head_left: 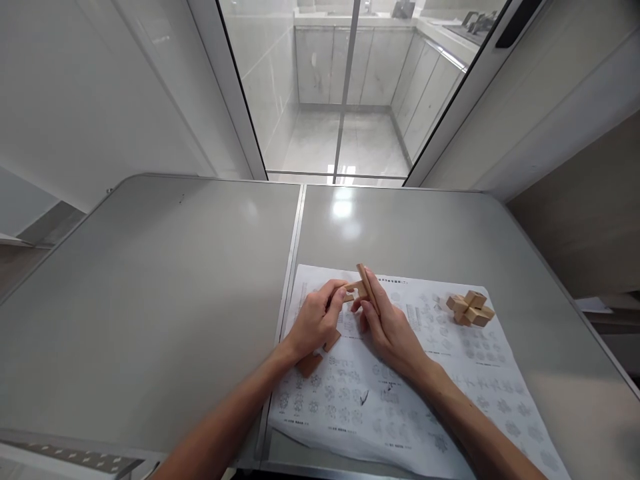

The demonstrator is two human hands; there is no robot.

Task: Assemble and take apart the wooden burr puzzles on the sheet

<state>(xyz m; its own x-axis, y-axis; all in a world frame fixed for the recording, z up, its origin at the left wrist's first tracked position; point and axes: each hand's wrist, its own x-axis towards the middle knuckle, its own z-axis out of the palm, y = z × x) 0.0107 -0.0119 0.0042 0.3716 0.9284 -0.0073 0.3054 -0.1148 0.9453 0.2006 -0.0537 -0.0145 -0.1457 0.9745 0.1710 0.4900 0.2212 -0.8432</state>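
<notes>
Spreading beneath both hands, a printed sheet [360,437] lies on the bench [175,300]; take twelve o'clock as straight ahead. Nearest among the wooden parts, a loose brown piece [309,367] shows at six o'clock from the left hand [315,317], by its wrist. A second loose piece [332,341] lies just beside that hand, between four and five o'clock. The left grip pinches a slim notched piece [360,289] between thumb and fingers, its length running toward three o'clock. The right hand [393,327] has its grip closed around a wooden bar [369,287], whose long axis runs from eleven to five. The two held pieces thus stand crosswise above the sheet, the notched one coming at the bar from nine o'clock; whether they merely touch or are joined, I cannot tell. Farther out, at about three o'clock from the right hand, the nearer of the two, an interlocked wooden cluster [470,309] rests on the sheet. At twelve, past the bench's far edge, a glass door [310,140] fronts pale cabinets [370,67].
</notes>
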